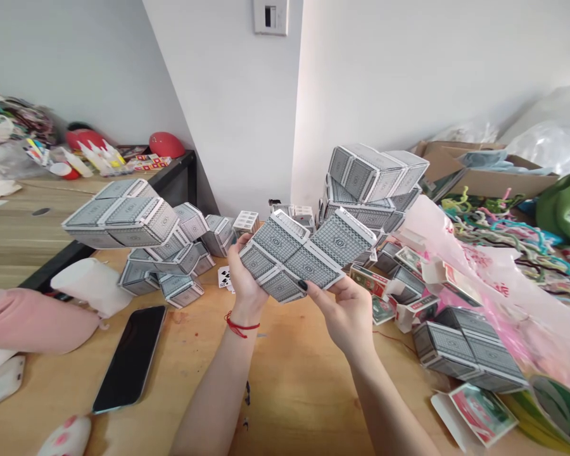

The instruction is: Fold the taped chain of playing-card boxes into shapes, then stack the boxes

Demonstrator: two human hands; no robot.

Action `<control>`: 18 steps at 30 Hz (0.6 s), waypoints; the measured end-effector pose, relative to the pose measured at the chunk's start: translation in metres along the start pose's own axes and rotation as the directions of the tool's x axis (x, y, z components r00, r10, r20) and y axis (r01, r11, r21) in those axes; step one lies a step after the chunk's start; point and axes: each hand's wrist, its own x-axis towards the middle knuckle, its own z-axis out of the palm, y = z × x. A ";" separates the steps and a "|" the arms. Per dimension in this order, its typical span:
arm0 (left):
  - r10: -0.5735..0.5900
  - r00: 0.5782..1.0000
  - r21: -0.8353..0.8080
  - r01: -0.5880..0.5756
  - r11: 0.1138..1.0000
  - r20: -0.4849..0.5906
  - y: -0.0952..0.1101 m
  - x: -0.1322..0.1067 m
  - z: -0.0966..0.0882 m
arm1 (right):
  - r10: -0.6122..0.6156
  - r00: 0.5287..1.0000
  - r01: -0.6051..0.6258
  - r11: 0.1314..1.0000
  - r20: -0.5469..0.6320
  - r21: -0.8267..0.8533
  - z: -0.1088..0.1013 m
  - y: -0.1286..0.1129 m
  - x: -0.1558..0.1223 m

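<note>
both hands hold up a block of grey patterned card boxes (304, 253) above the wooden table (285, 386); the left hand (244, 278) grips its left end, fingers curled behind, while the right hand (344, 313) pinches the lower right edge, thumb on the front. left of the left hand stands a leaning stack of the same boxes (142, 234), and nearer lies a black phone (130, 358); behind the right hand rises another box stack (370, 183), with a pink plastic bag (494, 291) to its right.
</note>
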 end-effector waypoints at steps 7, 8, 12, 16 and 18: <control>0.011 1.000 -0.010 -0.011 1.000 -0.009 0.001 0.000 0.000 | -0.006 1.000 0.007 1.000 0.026 -0.015 -0.001 0.000 0.002; 0.012 1.000 -0.010 -0.012 1.000 -0.003 0.001 0.000 -0.001 | -0.005 0.999 0.006 1.000 0.038 -0.018 -0.001 0.000 0.002; 0.077 0.997 0.021 -0.077 0.997 -0.010 0.002 0.000 -0.001 | 0.022 0.996 -0.021 1.000 0.082 -0.005 -0.002 0.004 0.004; 0.128 0.991 0.114 -0.124 0.986 -0.030 0.000 0.001 -0.003 | 0.101 0.986 -0.115 0.988 0.136 0.101 -0.005 0.011 0.010; 0.126 0.992 0.146 -0.124 0.982 -0.010 -0.002 0.002 -0.004 | 0.129 0.978 -0.156 0.975 0.165 0.160 -0.006 0.013 0.014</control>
